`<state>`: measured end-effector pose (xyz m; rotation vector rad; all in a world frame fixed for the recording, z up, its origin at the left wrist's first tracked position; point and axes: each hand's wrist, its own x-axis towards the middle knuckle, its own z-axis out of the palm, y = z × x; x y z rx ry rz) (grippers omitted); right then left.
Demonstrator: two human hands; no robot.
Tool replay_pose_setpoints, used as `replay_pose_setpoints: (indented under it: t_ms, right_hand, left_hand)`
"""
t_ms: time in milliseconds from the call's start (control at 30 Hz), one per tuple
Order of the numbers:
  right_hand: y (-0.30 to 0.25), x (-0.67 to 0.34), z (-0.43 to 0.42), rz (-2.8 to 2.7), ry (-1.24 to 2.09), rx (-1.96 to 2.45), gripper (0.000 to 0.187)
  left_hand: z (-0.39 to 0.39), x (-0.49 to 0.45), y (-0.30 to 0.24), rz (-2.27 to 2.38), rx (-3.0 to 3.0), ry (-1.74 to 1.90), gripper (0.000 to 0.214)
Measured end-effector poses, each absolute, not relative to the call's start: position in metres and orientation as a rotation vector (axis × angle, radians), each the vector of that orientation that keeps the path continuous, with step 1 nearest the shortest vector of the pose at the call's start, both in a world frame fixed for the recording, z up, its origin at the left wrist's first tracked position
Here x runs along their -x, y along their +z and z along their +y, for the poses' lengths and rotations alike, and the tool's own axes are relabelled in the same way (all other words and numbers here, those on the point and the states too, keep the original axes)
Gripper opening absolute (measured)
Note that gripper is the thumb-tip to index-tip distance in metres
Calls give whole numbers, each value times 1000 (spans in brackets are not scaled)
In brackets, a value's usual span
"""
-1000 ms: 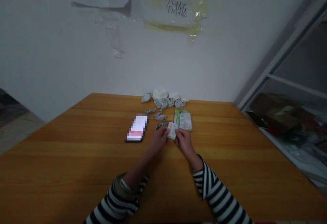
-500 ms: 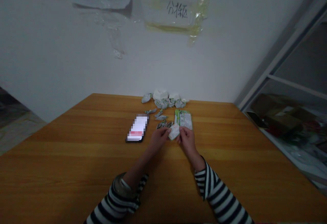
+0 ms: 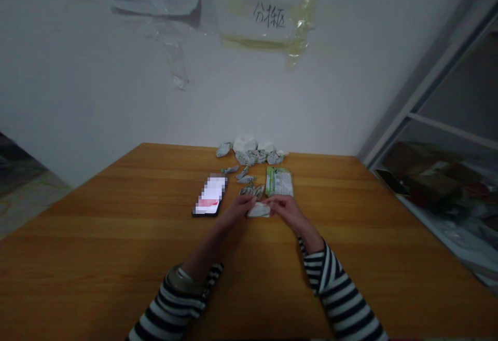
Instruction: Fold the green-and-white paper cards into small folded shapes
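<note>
Between my two hands is a small white printed packet (image 3: 259,210), low over the table. My left hand (image 3: 235,211) pinches its left end with closed fingers. At the right end, the thumb and fingers of my right hand (image 3: 290,209) are closed on it too. Just beyond my fingers lie small printed wrappers (image 3: 257,190), partly hidden by my left hand. A green and white printed pouch (image 3: 279,181) lies flat behind my right hand.
A phone (image 3: 210,195) with a lit screen lies left of my hands on the wooden table (image 3: 116,216). Twisted wrappers (image 3: 245,179) lie farther back. Crumpled printed wrappers and white tissue (image 3: 245,145) sit against the wall. At right is a shelf with boxes (image 3: 424,175).
The white packet has come down slightly toward me and now looks flatter and narrower. My right hand has turned, with its wrist farther right. The things on the table have stayed put.
</note>
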<state>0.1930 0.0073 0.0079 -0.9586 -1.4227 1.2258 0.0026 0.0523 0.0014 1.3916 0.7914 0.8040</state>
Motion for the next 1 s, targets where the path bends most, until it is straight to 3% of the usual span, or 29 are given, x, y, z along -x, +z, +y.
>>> replay_pose_setpoints:
  t_ms: [367,667,1000]
  right_hand:
    - [0,-179,11,-1215,1104,1093,36]
    - [-5,-177,15,-1062,989,1067,19]
    - [-10,-174,14,-1037,957,1050,15]
  left_hand:
    - [42,-7,15,827,-1329,937,38]
    - [42,-13,16,886,-1608,1078,26]
    - [41,-16,11,961,-1430,1171,35]
